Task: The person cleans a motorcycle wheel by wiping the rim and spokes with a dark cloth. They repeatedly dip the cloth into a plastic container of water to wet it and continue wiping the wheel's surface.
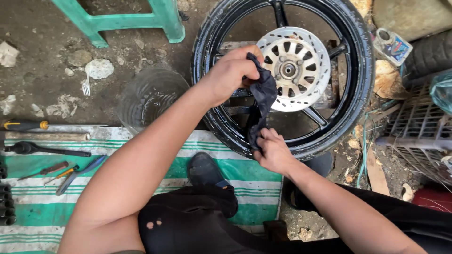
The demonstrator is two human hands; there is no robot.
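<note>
Two bare hands stretch a dark, crumpled cloth rag (pixel 262 101) over a black spoked motorcycle wheel (pixel 358 70) lying on the dirt ground. The left hand (pixel 230 73) clamps the rag's upper end beside the silver perforated brake disc (pixel 296 66), and the right hand (pixel 272 153) pinches its lower end at the tyre's near edge. A green-and-white striped mat (pixel 42 211) with hand tools lies to the left.

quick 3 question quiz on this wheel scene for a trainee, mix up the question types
1. True or false: both hands grip the dark rag.
2. Which lies on the striped mat? A) fork B) screwdrivers C) brake disc
3. What silver part sits at the middle of the black wheel?

Key
1. True: the left hand holds the rag's top, the right hand its lower end.
2. B, the screwdrivers.
3. The brake disc.
</note>
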